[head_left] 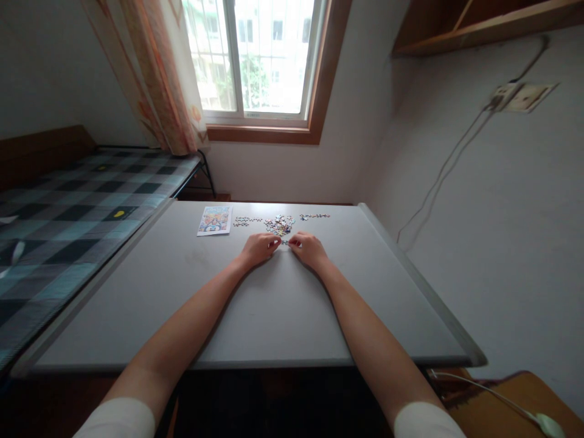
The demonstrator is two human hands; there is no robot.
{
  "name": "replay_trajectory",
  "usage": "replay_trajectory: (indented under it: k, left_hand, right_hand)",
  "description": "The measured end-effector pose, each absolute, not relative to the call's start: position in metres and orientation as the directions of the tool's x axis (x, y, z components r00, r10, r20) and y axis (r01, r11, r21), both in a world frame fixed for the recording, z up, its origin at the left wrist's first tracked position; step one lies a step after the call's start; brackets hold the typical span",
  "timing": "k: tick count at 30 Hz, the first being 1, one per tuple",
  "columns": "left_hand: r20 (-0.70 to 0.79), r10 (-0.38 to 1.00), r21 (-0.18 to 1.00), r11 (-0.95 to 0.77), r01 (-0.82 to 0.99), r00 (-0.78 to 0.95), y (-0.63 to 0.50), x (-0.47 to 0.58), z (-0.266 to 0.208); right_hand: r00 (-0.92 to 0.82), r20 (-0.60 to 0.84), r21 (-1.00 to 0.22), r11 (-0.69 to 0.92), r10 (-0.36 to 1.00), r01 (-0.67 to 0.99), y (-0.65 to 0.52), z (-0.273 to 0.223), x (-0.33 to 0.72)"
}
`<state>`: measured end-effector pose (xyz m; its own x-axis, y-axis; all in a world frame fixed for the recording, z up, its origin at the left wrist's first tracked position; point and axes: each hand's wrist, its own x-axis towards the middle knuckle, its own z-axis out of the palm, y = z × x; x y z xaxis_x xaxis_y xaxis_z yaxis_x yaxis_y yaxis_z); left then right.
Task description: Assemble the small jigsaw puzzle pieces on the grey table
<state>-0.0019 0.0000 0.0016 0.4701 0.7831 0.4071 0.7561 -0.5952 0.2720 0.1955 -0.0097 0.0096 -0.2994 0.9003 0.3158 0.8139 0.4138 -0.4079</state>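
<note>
Closest to the camera are two white sleeves (118,420), with bare forearms stretching from them across the pale table (274,316). At their far end the left hand (261,248) and right hand (310,248) face each other, and between their fingertips sit small puzzle pieces (285,243), just on the near side of a loose pile (279,224). Each grip looks pinched, thumb against fingers, on an end of these pieces; whether they are one joined strip or two separate bits is too small to tell.

The pieces should weigh almost nothing and feel stiff, probably thin card with a smooth face. They would likely slide easily on the table, which makes them hard to lift flat; tipping up one edge with a nail should help. The best hold is by opposite edges, between thumb and forefinger, clear of the narrow knobs, which could bend or fray if forced.

Beyond the hands, a left row (249,220) and a right row (314,216) of pieces flank the pile, and a picture sheet (216,220) lies flat farther left.
</note>
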Motion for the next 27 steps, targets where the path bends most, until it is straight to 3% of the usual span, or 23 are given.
replay_trajectory:
  k: [6, 13, 27]
  left_hand:
    - [0.418, 0.826, 0.329, -0.525, 0.785, 0.378, -0.0009, -0.0015, 0.0010]
    - [0.422, 0.821, 0.308, -0.528, 0.792, 0.383, -0.0055, 0.0000, 0.0060]
    - [0.423, 0.819, 0.305, -0.532, 0.790, 0.388, -0.0042, -0.0008, 0.0057]
  right_hand:
    - [-0.277, 0.301, -0.459, 0.393, 0.913, 0.797, -0.0095, 0.0087, 0.1937]
    - [-0.232, 0.305, -0.535, 0.368, 0.924, 0.760, -0.0063, 0.0044, 0.1922]
    - [-0.238, 0.331, -0.520, 0.387, 0.913, 0.761, -0.0094, 0.0065, 0.1898]
